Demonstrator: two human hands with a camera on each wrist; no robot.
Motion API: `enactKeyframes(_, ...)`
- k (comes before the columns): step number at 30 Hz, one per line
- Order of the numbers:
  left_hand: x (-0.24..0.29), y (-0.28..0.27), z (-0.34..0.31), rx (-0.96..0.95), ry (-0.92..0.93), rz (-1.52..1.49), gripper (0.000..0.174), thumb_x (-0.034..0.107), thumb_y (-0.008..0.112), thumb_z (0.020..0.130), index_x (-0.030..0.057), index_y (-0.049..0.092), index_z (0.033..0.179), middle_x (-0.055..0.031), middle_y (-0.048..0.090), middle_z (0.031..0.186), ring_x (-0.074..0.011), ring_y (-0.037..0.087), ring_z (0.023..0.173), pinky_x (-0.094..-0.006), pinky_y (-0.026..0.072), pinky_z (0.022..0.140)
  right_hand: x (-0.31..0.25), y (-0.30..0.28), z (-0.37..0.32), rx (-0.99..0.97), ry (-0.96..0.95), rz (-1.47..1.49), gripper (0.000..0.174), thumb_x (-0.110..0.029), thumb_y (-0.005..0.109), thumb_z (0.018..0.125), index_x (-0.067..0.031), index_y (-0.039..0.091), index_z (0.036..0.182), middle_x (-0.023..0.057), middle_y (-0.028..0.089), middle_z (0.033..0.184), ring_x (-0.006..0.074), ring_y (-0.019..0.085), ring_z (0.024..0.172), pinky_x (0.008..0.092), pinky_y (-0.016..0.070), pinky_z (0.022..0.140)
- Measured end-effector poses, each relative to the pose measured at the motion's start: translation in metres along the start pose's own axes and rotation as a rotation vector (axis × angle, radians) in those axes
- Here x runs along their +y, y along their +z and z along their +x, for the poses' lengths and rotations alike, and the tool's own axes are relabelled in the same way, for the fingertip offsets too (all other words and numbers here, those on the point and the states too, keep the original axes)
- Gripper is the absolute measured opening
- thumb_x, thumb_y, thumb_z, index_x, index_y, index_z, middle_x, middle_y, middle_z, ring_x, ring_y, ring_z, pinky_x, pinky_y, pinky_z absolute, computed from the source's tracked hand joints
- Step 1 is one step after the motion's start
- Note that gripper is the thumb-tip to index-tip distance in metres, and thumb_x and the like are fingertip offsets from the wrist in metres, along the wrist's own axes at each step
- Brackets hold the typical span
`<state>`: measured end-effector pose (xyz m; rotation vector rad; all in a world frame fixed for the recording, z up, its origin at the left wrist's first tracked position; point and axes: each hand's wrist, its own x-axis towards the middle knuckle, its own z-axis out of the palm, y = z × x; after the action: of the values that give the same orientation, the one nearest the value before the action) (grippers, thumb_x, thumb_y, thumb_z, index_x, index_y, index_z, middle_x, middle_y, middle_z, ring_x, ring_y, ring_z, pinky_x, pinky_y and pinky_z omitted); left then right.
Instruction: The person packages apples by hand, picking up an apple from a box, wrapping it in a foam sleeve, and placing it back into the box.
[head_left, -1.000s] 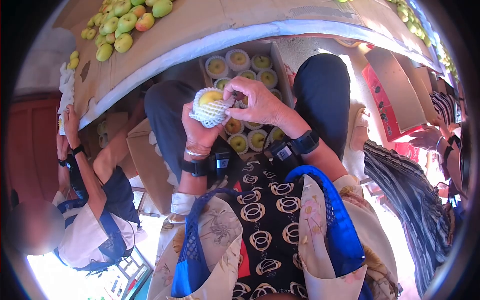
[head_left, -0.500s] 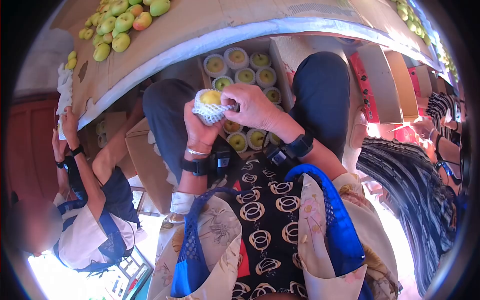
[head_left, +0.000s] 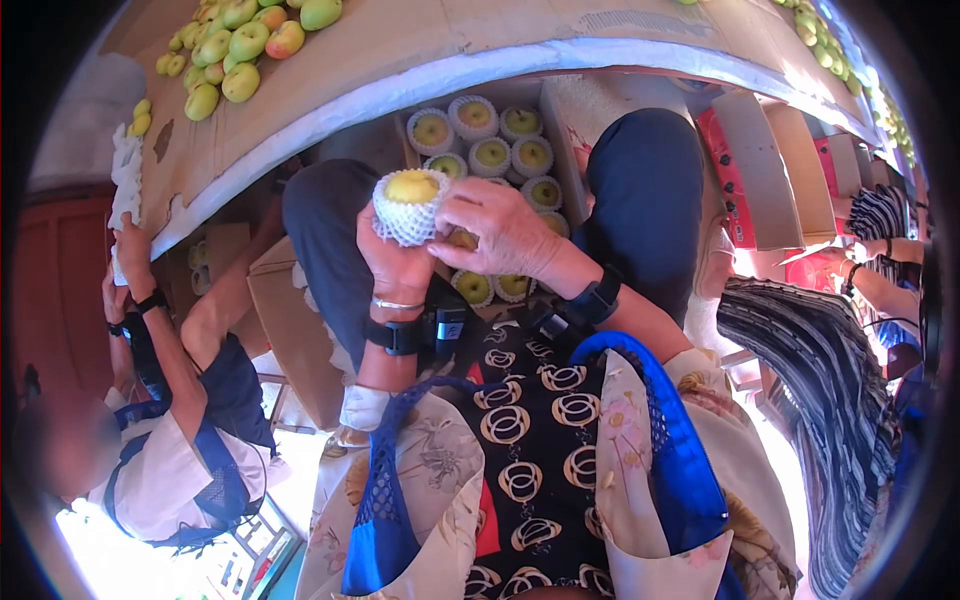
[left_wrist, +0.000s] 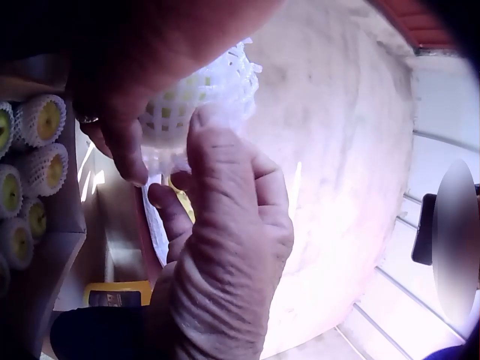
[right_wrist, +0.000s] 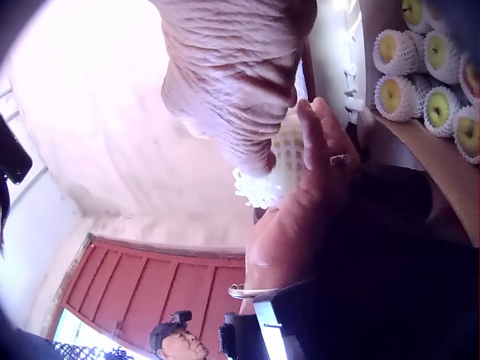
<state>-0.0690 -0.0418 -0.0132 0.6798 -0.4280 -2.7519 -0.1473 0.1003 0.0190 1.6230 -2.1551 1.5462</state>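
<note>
In the head view my left hand (head_left: 393, 258) holds a yellow apple (head_left: 411, 186) wrapped in a white foam net (head_left: 405, 219), its bare top facing up. My right hand (head_left: 500, 225) is at the right side of the net with curled fingers. The left wrist view shows the right thumb (left_wrist: 211, 120) against the mesh, while the left hand's fingers wrap round it from above. Seen from the right wrist, the net's frilled edge (right_wrist: 259, 191) sticks out below the right fingers. Much of the apple is hidden there by both hands.
Between the knees stands a cardboard box (head_left: 560, 130) of netted apples (head_left: 473, 117). Loose apples (head_left: 240, 50) lie on the cardboard-covered table (head_left: 450, 40) ahead. Another person (head_left: 190, 430) sits at left; someone in a striped garment (head_left: 810, 380) is at right, near red-printed boxes (head_left: 745, 170).
The net now sits higher and more evenly round the apple, which is turned more upright. My right hand has moved from the apple's upper right down to the net's side.
</note>
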Motion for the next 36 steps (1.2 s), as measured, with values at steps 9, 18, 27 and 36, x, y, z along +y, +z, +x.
enactKeyframes(9, 0.003, 0.008, -0.01, -0.147, -0.062, -0.146, 0.051, 0.036, 0.036, 0.082, 0.004, 0.048, 0.12, -0.0159, 0.051, 0.121, -0.0326, 0.047, 0.113, -0.0485, 0.0357, 0.097, 0.011, -0.021, 0.002, 0.006, 0.357, 0.253, 0.043, -0.033, 0.073, 0.068, -0.0058, 0.052, 0.093, 0.0083, 0.059, 0.089, 0.0193, 0.06, 0.082, 0.0296, 0.048, 0.069)
enactKeyframes(18, -0.007, 0.018, -0.014, -0.117, 0.015, 0.102, 0.058, 0.035, 0.032, 0.082, 0.0026, 0.038, 0.13, -0.014, 0.042, 0.131, -0.0303, 0.04, 0.122, -0.0435, 0.0286, 0.103, 0.011, 0.019, -0.005, 0.117, 0.174, 0.171, 0.095, -0.055, 0.069, 0.062, 0.002, 0.03, 0.128, 0.0212, 0.041, 0.124, 0.0383, 0.035, 0.119, 0.0443, 0.0268, 0.1)
enactKeyframes(27, -0.011, 0.015, -0.01, -0.223, -0.015, 0.045, 0.06, 0.034, 0.034, 0.08, 0.0027, 0.036, 0.131, -0.0141, 0.039, 0.133, -0.0297, 0.037, 0.124, -0.0428, 0.0269, 0.104, 0.01, 0.011, -0.001, 0.097, 0.152, 0.098, 0.083, -0.051, 0.068, 0.062, -0.0037, 0.036, 0.122, 0.0143, 0.044, 0.122, 0.0375, 0.035, 0.118, 0.0458, 0.0239, 0.098)
enactKeyframes(36, -0.019, 0.01, -0.009, -0.019, 0.016, 0.266, 0.043, 0.021, 0.033, 0.084, 0.0016, 0.045, 0.12, -0.0127, 0.054, 0.111, -0.0244, 0.052, 0.104, -0.0366, 0.0393, 0.092, 0.005, 0.016, -0.003, 0.127, 0.146, 0.063, 0.084, -0.043, 0.072, 0.066, -0.0021, 0.034, 0.128, 0.0213, 0.041, 0.124, 0.0353, 0.046, 0.111, 0.0396, 0.0342, 0.096)
